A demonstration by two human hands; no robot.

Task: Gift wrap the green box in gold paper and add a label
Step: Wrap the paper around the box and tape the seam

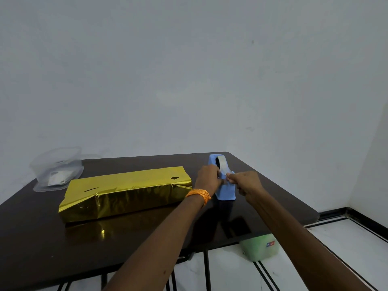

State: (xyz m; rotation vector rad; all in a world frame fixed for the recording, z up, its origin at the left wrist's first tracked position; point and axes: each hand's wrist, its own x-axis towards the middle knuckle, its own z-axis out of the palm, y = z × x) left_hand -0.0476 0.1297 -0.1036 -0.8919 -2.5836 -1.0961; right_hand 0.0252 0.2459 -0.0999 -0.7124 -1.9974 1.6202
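Green box hidden under gold paper (126, 192), lying left on the desk (63, 248), long axis left to right, left hand (207, 179) gripping blue tape dispenser (226, 191) beside it, right hand (246, 183) with fingers (232, 178) pinching a barely visible tape end (226, 176)

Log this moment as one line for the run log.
step: pulling tape | left hand: grips tape dispenser | right hand: pinches tape end | box: wrapped in gold, on table, untouched
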